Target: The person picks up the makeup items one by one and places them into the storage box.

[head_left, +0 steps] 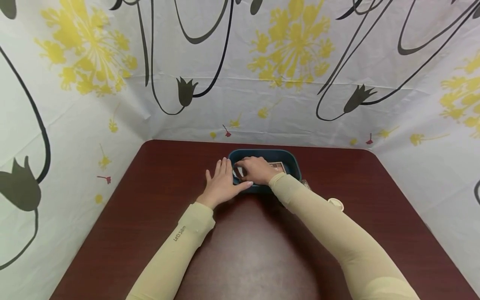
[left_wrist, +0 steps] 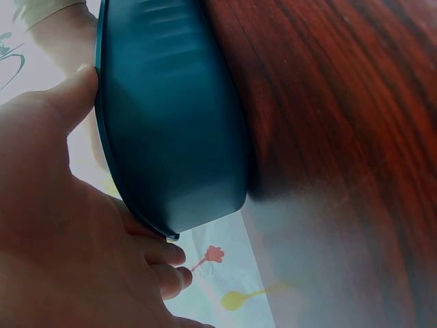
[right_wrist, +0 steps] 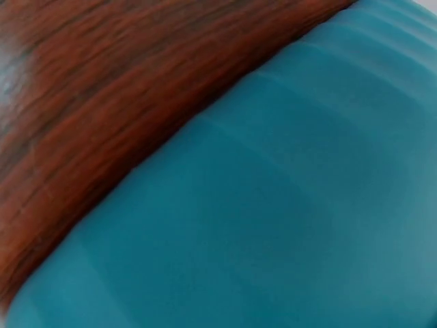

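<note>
A teal-blue plastic bin [head_left: 264, 152] stands at the far side of the table. My left hand [head_left: 221, 185] rests against its left end with fingers straight and spread; in the left wrist view the thumb touches the rim of the bin [left_wrist: 171, 123]. My right hand [head_left: 256, 170] reaches over the front rim into the bin's left part, fingers curled around a small dark-and-pale thing [head_left: 238, 172] whose kind I cannot make out. Beside that wrist, inside the bin, lies a palette with small squares [head_left: 278, 166]. Only the bin's outer wall [right_wrist: 259, 205] and table show in the right wrist view.
A small clear object [head_left: 305, 183] sits just right of the bin, partly behind the right forearm. Farther right, a round cream-coloured lid-like thing [head_left: 336, 204] lies by the sleeve. Flower-patterned sheeting [head_left: 225, 104] hangs behind the dark red-brown table [head_left: 180, 166].
</note>
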`<state>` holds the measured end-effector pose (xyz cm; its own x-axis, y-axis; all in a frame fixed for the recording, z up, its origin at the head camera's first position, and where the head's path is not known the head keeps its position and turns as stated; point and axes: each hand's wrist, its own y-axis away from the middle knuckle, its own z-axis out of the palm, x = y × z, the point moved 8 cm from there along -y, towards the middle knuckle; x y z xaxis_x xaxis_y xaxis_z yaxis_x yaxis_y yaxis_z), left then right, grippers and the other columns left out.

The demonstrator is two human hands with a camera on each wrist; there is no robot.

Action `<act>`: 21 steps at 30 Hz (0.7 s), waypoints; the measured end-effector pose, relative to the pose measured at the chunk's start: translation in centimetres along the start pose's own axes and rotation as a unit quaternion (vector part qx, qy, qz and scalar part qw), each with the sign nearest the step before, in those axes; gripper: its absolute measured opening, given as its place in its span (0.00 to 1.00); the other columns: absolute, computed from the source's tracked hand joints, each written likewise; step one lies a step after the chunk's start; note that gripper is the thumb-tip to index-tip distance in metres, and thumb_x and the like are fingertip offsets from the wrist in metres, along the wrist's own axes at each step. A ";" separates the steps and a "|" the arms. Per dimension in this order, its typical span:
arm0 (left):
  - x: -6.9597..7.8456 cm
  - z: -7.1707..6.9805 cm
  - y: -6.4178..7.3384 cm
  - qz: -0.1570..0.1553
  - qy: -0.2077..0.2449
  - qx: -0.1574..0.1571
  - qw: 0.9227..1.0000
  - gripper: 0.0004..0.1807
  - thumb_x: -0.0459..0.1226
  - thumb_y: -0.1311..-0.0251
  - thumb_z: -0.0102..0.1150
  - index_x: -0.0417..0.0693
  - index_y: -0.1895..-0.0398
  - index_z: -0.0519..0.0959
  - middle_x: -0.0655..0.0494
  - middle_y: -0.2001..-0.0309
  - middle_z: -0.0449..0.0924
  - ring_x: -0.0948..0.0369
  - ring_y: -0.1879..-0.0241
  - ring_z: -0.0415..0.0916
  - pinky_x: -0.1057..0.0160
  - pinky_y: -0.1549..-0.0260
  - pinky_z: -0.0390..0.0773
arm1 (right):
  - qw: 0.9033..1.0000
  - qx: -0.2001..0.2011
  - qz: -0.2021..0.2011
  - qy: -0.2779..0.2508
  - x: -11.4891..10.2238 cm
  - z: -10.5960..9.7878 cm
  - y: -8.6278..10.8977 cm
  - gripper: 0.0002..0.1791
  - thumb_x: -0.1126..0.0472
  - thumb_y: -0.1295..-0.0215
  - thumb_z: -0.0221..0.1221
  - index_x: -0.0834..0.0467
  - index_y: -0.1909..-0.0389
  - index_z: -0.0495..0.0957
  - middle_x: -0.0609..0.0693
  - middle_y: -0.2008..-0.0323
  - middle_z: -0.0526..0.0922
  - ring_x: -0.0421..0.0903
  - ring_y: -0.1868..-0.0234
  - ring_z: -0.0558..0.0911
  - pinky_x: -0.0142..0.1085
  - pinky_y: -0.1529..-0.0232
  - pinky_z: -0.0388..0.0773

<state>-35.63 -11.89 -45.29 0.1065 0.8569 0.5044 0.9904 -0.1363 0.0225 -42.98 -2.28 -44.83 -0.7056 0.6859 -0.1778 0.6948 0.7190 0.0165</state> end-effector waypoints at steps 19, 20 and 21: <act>0.2 -0.1 0.3 0.000 0.000 0.002 1.000 0.64 0.76 0.43 0.47 0.44 0.19 0.37 0.48 0.19 0.30 0.51 0.21 0.26 0.33 0.31 0.31 | 0.999 0.027 0.001 0.020 -0.4 0.1 -0.3 0.21 0.55 0.34 0.68 0.52 0.40 0.81 0.52 0.54 0.77 0.42 0.65 0.77 0.39 0.62 0.78; 0.2 -0.1 0.3 0.001 -0.001 0.001 1.000 0.64 0.76 0.43 0.47 0.44 0.19 0.37 0.48 0.19 0.30 0.51 0.21 0.26 0.33 0.31 0.31 | 0.999 0.027 0.002 0.020 -0.5 0.1 -0.3 0.21 0.56 0.33 0.67 0.52 0.40 0.81 0.53 0.54 0.77 0.42 0.65 0.77 0.39 0.63 0.78; 0.2 -0.2 0.3 0.001 -0.001 0.001 1.000 0.64 0.76 0.43 0.47 0.44 0.19 0.37 0.48 0.19 0.30 0.51 0.21 0.26 0.33 0.31 0.31 | 0.999 0.028 0.002 0.019 -0.5 0.0 -0.3 0.21 0.56 0.33 0.67 0.52 0.40 0.81 0.53 0.54 0.77 0.42 0.66 0.77 0.39 0.63 0.78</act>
<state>-35.33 -11.82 -45.04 0.1077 0.8572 0.5035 0.9905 -0.1361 0.0198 -42.84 -2.87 -44.76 -0.7062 0.6939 -0.1407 0.7042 0.7090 -0.0380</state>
